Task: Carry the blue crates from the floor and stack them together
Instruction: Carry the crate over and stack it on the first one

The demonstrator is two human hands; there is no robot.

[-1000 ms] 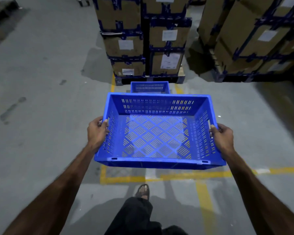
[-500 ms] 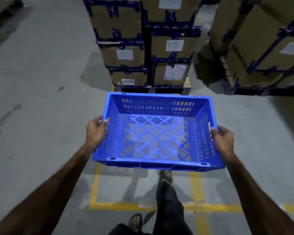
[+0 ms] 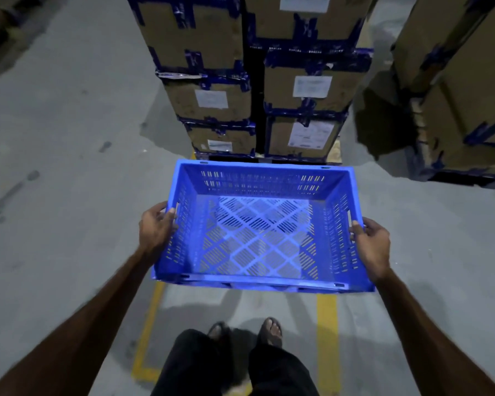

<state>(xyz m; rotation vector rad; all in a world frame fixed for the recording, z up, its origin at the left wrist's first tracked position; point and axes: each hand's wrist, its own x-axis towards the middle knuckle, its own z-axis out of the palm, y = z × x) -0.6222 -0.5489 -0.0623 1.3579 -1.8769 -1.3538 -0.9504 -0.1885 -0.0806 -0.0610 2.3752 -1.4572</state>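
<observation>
Crate of vivid blue, slotted walls, lattice floor, both hands at its sides.

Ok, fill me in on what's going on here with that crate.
A person is carrying an empty blue crate with both hands: the left hand grips its left wall and the right hand grips its right wall. The crate is held level above the grey floor, over yellow floor lines, in front of stacked cardboard boxes bound with blue tape. No other crate is clearly visible, so the stacking is not done yet.
</observation>
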